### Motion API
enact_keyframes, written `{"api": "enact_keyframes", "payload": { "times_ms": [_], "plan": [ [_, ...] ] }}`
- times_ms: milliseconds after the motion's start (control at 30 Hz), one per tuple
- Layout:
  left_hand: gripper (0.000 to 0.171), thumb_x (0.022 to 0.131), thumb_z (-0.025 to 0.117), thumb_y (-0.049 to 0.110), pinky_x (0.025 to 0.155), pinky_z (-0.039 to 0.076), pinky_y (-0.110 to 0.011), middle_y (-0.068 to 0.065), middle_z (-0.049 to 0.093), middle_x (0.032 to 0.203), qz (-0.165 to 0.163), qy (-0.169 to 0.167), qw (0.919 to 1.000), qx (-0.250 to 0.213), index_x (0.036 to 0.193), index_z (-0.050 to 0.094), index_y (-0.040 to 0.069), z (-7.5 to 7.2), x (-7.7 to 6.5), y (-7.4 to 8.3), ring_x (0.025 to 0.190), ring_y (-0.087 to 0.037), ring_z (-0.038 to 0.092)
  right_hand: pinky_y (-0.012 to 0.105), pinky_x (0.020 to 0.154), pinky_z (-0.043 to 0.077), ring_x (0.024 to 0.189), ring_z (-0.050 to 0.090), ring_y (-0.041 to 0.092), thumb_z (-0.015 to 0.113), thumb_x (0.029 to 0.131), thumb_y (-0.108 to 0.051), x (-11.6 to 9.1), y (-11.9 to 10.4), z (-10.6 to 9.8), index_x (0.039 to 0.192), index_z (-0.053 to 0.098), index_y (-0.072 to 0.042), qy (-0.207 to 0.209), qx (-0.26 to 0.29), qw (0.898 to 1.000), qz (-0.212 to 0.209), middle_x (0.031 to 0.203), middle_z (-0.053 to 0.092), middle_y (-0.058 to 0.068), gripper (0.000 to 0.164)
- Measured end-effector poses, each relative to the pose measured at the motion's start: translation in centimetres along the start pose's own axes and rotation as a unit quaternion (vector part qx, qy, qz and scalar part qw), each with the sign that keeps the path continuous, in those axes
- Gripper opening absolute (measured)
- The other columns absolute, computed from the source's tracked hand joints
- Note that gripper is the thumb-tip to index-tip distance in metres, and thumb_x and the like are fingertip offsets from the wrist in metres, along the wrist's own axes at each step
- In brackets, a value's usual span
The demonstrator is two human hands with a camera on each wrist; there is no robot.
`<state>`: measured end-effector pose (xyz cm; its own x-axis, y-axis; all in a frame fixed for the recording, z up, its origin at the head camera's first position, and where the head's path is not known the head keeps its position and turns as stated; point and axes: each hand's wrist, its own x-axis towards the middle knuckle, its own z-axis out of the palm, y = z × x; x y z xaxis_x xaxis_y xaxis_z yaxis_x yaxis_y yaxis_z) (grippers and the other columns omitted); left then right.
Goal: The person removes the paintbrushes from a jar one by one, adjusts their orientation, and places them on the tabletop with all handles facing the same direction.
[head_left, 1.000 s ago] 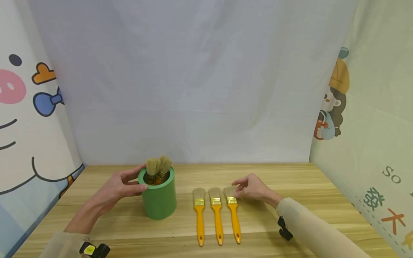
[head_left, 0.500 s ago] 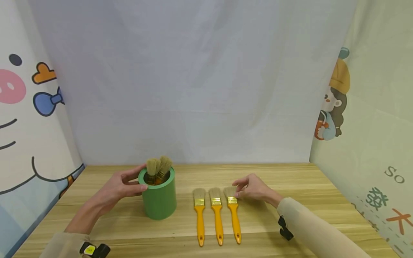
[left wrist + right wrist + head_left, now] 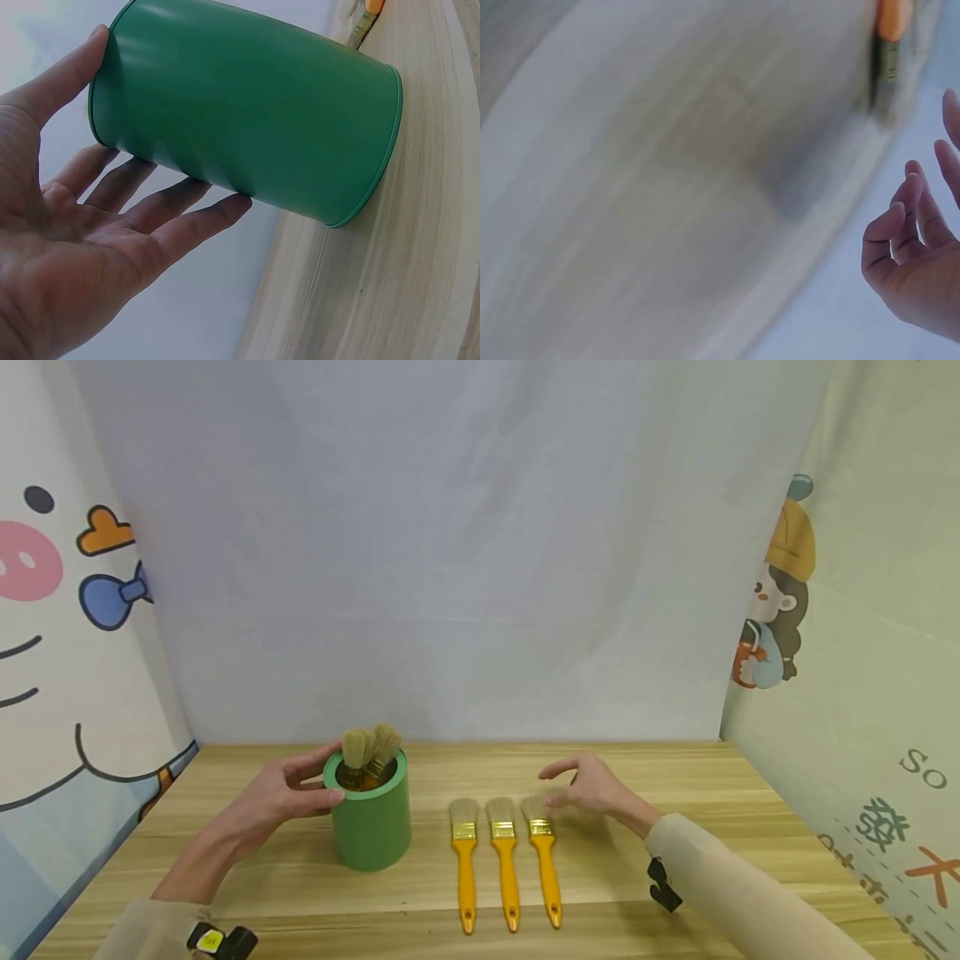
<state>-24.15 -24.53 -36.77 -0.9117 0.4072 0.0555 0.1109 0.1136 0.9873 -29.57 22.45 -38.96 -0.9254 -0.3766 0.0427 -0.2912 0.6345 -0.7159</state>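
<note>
A green cylindrical container [image 3: 371, 831] stands upright on the wooden table, left of centre. Bristle ends of paintbrushes [image 3: 356, 750] poke out of its top. My left hand [image 3: 277, 797] holds it near the rim, and in the left wrist view the thumb and fingers lie on different sides of its wall. Three paintbrushes with yellow handles lie in a row to its right: a left one [image 3: 466, 868], a middle one [image 3: 507, 868] and a right one [image 3: 549, 868], bristles pointing away. Beside the right brush's bristles hovers my right hand [image 3: 592, 789], thumb and fingers apart, holding nothing.
Behind the table [image 3: 675, 785] hangs a plain grey-white curtain [image 3: 465, 568]. Printed cloths stand on both sides, a cartoon one [image 3: 67, 693] on the left and a pale green one [image 3: 870, 693] on the right.
My right hand has lifted slightly from the right brush's bristles, and its thumb and index finger have spread apart. The left hand, container and brushes look the same.
</note>
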Motion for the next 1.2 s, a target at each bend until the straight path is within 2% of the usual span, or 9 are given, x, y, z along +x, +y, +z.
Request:
{"api": "enact_keyframes", "payload": {
  "times_ms": [33,100,233,333,400,567,833,1033,1200],
  "plan": [
    [0.086,0.099,0.074,0.012,0.101,0.055,-0.041,-0.026,0.023,0.169,0.002,-0.001,1.0,0.001,0.167,0.023,0.003,0.0,0.0,0.0,0.146,-0.054,0.034,0.031,0.057,0.044,0.059,0.045,0.013,0.085,0.089,-0.01,0.1,-0.4,0.0,0.123,0.077,0.0,0.001,0.0,1.0,-0.008,0.125,0.071,0.022,0.036],
    [0.086,0.099,0.074,0.012,0.1,0.056,-0.041,-0.026,0.023,0.169,0.001,0.0,1.0,-0.001,0.167,0.023,0.004,0.0,0.0,-0.1,0.146,-0.054,0.035,0.032,0.06,0.045,0.066,0.052,0.015,0.085,0.091,-0.012,0.2,-1.4,0.0,0.122,0.078,-0.001,0.005,-0.003,1.0,-0.022,0.123,0.072,0.02,0.033],
    [0.087,0.098,0.075,0.012,0.1,0.056,-0.041,-0.026,0.024,0.168,-0.003,0.004,1.0,-0.003,0.167,0.024,0.004,0.1,0.1,-0.2,0.145,-0.054,0.035,0.039,0.08,0.051,0.096,0.065,0.029,0.085,0.091,-0.015,0.6,-3.4,0.4,0.119,0.079,-0.004,0.009,-0.005,0.998,-0.058,0.115,0.076,0.01,0.032],
    [0.087,0.098,0.075,0.012,0.1,0.056,-0.042,-0.026,0.025,0.168,-0.005,0.005,1.0,-0.004,0.167,0.024,0.004,0.1,0.1,-0.3,0.145,-0.054,0.035,0.04,0.087,0.05,0.105,0.066,0.034,0.085,0.09,-0.017,0.9,-4.9,1.0,0.119,0.08,-0.004,0.009,-0.001,0.997,-0.076,0.111,0.077,0.006,0.032],
    [0.087,0.098,0.075,0.012,0.1,0.056,-0.042,-0.026,0.024,0.168,-0.005,0.004,1.0,-0.003,0.167,0.024,0.004,0.0,0.1,-0.3,0.145,-0.054,0.035,0.039,0.086,0.05,0.102,0.066,0.034,0.085,0.091,-0.018,1.1,-5.9,1.5,0.119,0.08,-0.005,0.007,0.003,0.997,-0.082,0.11,0.077,0.004,0.031],
    [0.087,0.098,0.075,0.013,0.1,0.056,-0.043,-0.026,0.024,0.169,-0.008,0.003,1.0,-0.003,0.168,0.024,0.005,0.0,0.1,-0.3,0.146,-0.053,0.035,0.036,0.081,0.05,0.091,0.063,0.023,0.085,0.091,-0.023,1.8,-8.4,2.9,0.118,0.081,-0.011,0.011,0.014,0.996,-0.091,0.107,0.078,0.0,0.03],
    [0.087,0.098,0.075,0.014,0.101,0.056,-0.044,-0.025,0.024,0.169,-0.01,0.002,0.9999,-0.002,0.168,0.024,0.006,0.0,0.1,-0.3,0.146,-0.053,0.034,0.032,0.076,0.05,0.085,0.063,0.021,0.085,0.092,-0.028,2.8,-12.1,5.1,0.118,0.081,-0.013,0.015,0.035,0.993,-0.11,0.096,0.077,-0.01,0.031],
    [0.086,0.098,0.075,0.014,0.101,0.056,-0.044,-0.024,0.024,0.169,-0.009,0.002,1.0,-0.001,0.168,0.025,0.007,0.0,0.1,-0.3,0.146,-0.053,0.035,0.027,0.062,0.044,0.071,0.055,0.015,0.084,0.092,-0.027,3.4,-14.2,6.1,0.119,0.081,-0.014,0.016,0.055,0.992,-0.112,0.095,0.076,-0.01,0.031],
    [0.086,0.099,0.075,0.014,0.101,0.056,-0.044,-0.025,0.024,0.169,-0.005,0.001,1.0,0.001,0.168,0.025,0.007,-0.1,0.1,-0.3,0.146,-0.054,0.035,0.027,0.063,0.044,0.072,0.055,0.014,0.083,0.093,-0.026,4.1,-15.4,7.0,0.122,0.08,-0.014,0.016,0.067,0.992,-0.105,0.097,0.075,-0.01,0.031]
  ]
}}
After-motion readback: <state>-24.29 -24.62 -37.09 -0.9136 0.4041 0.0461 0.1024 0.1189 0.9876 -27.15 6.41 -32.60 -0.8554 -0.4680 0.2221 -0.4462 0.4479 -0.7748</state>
